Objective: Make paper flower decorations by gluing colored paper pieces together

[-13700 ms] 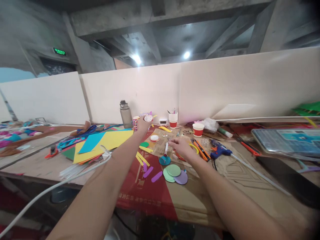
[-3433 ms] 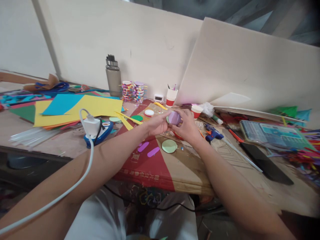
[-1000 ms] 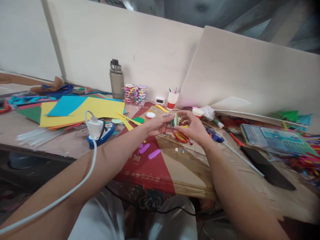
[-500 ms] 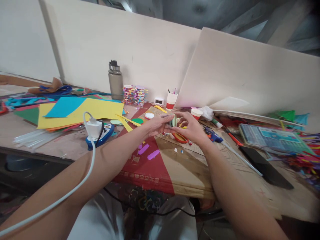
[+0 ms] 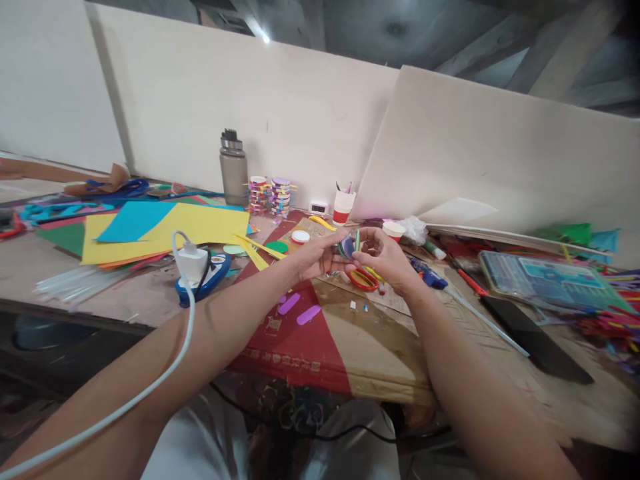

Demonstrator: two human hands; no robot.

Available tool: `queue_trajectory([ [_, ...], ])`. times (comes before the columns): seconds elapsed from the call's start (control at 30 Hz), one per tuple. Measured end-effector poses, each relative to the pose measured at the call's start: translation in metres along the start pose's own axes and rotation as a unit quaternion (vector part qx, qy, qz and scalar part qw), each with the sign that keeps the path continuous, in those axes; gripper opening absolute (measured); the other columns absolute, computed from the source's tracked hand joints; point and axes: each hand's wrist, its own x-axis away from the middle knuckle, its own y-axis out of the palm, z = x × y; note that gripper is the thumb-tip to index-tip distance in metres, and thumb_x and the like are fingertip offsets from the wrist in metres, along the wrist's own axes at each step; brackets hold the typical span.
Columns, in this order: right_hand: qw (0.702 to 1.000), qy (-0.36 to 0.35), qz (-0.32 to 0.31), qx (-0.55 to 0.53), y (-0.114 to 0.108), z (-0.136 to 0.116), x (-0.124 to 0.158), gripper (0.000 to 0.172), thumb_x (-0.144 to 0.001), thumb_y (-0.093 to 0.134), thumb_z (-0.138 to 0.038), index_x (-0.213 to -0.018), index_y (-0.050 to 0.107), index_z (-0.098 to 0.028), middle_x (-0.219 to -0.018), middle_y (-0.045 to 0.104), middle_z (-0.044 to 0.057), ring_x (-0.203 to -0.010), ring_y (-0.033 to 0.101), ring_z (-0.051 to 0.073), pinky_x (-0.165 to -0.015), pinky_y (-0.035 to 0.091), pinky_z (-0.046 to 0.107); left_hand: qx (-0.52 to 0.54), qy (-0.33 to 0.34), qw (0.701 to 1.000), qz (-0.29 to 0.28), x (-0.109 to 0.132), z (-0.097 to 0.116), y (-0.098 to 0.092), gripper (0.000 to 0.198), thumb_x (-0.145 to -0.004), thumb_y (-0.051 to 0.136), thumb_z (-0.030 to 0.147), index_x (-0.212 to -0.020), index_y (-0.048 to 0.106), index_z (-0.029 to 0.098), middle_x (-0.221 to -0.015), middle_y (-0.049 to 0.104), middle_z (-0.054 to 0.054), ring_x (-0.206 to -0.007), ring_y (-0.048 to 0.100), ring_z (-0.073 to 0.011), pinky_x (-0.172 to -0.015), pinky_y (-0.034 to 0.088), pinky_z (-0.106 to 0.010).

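Note:
My left hand (image 5: 320, 259) is closed around a small stack of round paper discs (image 5: 345, 247), purple toward me with darker edges behind. Close against it, my right hand (image 5: 384, 257) pinches a pale green disc (image 5: 357, 241) held on edge between thumb and fingers. Both hands are raised over the middle of the table. Below them lie red-handled scissors (image 5: 363, 281), partly hidden by the right hand. Purple paper strips (image 5: 309, 315) rest on the red part of the cardboard in front. A green disc (image 5: 277, 247) and a white-topped round piece (image 5: 300, 237) lie behind my left wrist.
Coloured paper sheets (image 5: 200, 223) cover the left side, near a blue device (image 5: 213, 277) whose white cable (image 5: 175, 357) crosses my left forearm. A bottle (image 5: 233, 170), disc towers (image 5: 281, 197) and a pen cup (image 5: 343, 207) stand behind. A phone (image 5: 537, 339) lies right.
The discs have turned, so a purple face now shows in my left hand. My right hand now holds the pale green disc on edge, slightly apart from the stack. The view has shifted slightly.

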Motion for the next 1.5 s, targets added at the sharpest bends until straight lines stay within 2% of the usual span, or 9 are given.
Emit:
queue_trajectory([
  [0.27, 0.983, -0.088, 0.033, 0.157, 0.005, 0.005, 0.001, 0.046, -0.069, 0.068, -0.028, -0.113, 0.055, -0.021, -0.106, 0.054, 0.008, -0.079, 0.054, 0.017, -0.072, 0.049, 0.035, 0.034, -0.008, 0.999, 0.021, -0.003, -0.004, -0.002, 0.027, -0.094, 0.044, 0.031, -0.101, 0.061, 0.011, -0.084, 0.07, -0.011, -0.069, 0.067, -0.0165, -0.072, 0.057, -0.034],
  [0.47, 0.991, -0.059, 0.041, 0.113, 0.004, 0.006, 0.001, 0.044, -0.072, 0.068, -0.035, -0.112, 0.055, -0.021, -0.103, 0.058, 0.006, -0.079, 0.055, 0.017, -0.072, 0.048, 0.035, 0.039, -0.007, 0.999, -0.017, 0.0, -0.002, 0.0, 0.031, -0.094, 0.044, 0.032, -0.108, 0.061, 0.011, -0.086, 0.07, -0.011, -0.071, 0.067, -0.0161, -0.075, 0.056, -0.034],
  [0.7, 0.988, -0.071, 0.07, 0.122, 0.012, 0.006, 0.003, 0.044, -0.069, 0.07, -0.036, -0.108, 0.054, -0.023, -0.103, 0.054, 0.007, -0.084, 0.052, 0.019, -0.072, 0.048, 0.035, 0.022, 0.001, 1.0, 0.011, 0.0, -0.007, 0.001, 0.02, -0.091, 0.048, 0.02, -0.102, 0.061, 0.009, -0.085, 0.07, -0.011, -0.07, 0.066, -0.0156, -0.073, 0.056, -0.033],
  [0.83, 0.996, -0.042, 0.061, 0.052, 0.009, 0.004, 0.001, 0.033, -0.074, 0.064, -0.038, -0.103, 0.055, -0.024, -0.107, 0.056, 0.006, -0.084, 0.053, 0.018, -0.072, 0.049, 0.033, 0.011, 0.023, 1.0, 0.01, 0.001, -0.007, 0.001, 0.018, -0.089, 0.052, 0.019, -0.102, 0.06, 0.01, -0.09, 0.07, -0.012, -0.075, 0.067, -0.0158, -0.071, 0.055, -0.028],
  [0.97, 0.996, 0.011, 0.076, -0.045, 0.001, 0.003, -0.001, 0.021, -0.077, 0.059, -0.04, -0.087, 0.058, -0.023, -0.087, 0.061, 0.002, -0.072, 0.055, 0.015, -0.063, 0.049, 0.03, -0.011, 0.031, 0.999, -0.001, 0.002, -0.008, 0.003, 0.018, -0.089, 0.05, 0.013, -0.105, 0.059, 0.009, -0.097, 0.069, -0.013, -0.079, 0.069, -0.016, -0.07, 0.055, -0.024],
  [1.1, 0.985, 0.082, 0.079, -0.13, -0.003, 0.007, -0.004, 0.027, -0.068, 0.067, -0.043, -0.082, 0.06, -0.021, -0.077, 0.061, 0.0, -0.063, 0.053, 0.013, -0.05, 0.043, 0.025, -0.024, 0.026, 0.999, 0.008, 0.0, -0.008, 0.001, 0.022, -0.093, 0.046, 0.02, -0.106, 0.058, 0.008, -0.096, 0.069, -0.015, -0.077, 0.069, -0.0157, -0.069, 0.056, -0.025],
  [1.27, 0.963, 0.114, 0.108, -0.218, -0.007, 0.02, -0.009, 0.036, -0.061, 0.071, -0.047, -0.082, 0.057, -0.022, -0.069, 0.058, -0.002, -0.056, 0.05, 0.011, -0.048, 0.043, 0.024, -0.101, 0.027, 0.994, 0.019, -0.003, -0.012, -0.007, 0.025, -0.092, 0.048, 0.032, -0.094, 0.06, 0.01, -0.087, 0.071, -0.017, -0.075, 0.07, -0.0199, -0.06, 0.054, -0.026],
  [1.37, 0.945, 0.123, 0.132, -0.273, -0.01, 0.025, -0.012, 0.034, -0.06, 0.074, -0.044, -0.079, 0.055, -0.023, -0.062, 0.053, -0.004, -0.051, 0.047, 0.01, -0.047, 0.044, 0.024, -0.246, 0.037, 0.968, 0.023, -0.001, -0.015, -0.007, 0.027, -0.086, 0.055, 0.04, -0.082, 0.063, 0.015, -0.08, 0.071, -0.01, -0.067, 0.066, -0.0173, -0.058, 0.05, -0.025],
  [1.5, 0.907, 0.168, 0.147, -0.357, -0.009, 0.025, -0.014, 0.03, -0.057, 0.077, -0.029, -0.077, 0.055, -0.022, -0.066, 0.057, -0.004, -0.049, 0.044, 0.007, -0.045, 0.044, 0.022, -0.488, 0.078, 0.868, 0.044, 0.0, -0.014, -0.003, 0.021, -0.075, 0.066, 0.04, -0.075, 0.07, 0.019, -0.072, 0.068, -0.001, -0.067, 0.059, -0.0148, -0.06, 0.043, -0.021],
])
